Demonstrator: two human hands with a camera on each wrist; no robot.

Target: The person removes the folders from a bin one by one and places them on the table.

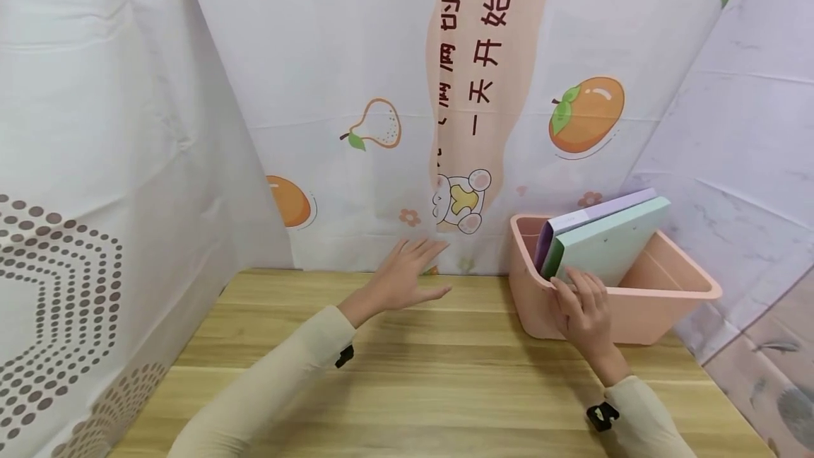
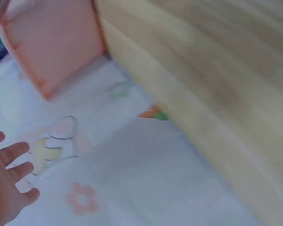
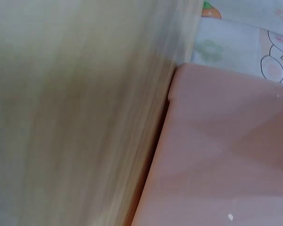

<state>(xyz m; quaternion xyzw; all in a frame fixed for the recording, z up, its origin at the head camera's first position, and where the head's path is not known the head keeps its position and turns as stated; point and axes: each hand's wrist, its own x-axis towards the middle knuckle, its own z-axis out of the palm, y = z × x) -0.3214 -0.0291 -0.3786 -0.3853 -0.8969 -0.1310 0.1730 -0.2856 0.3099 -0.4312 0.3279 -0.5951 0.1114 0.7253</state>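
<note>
Wooden table [image 1: 407, 373] with pink bin [image 1: 661, 302] at 3 o'clock. Green book [image 1: 613, 242] and purple book [image 1: 598, 214] lean inside it. Right hand [image 1: 585, 313] grips the bin's near rim, fingertips on green book. Left hand [image 1: 403, 278] at 12 o'clock, fingers spread, holding nothing.

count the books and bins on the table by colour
purple book: 1
green book: 1
pink bin: 1
total: 3 things; both books stand tilted inside the bin, right hand on its front rim
</note>
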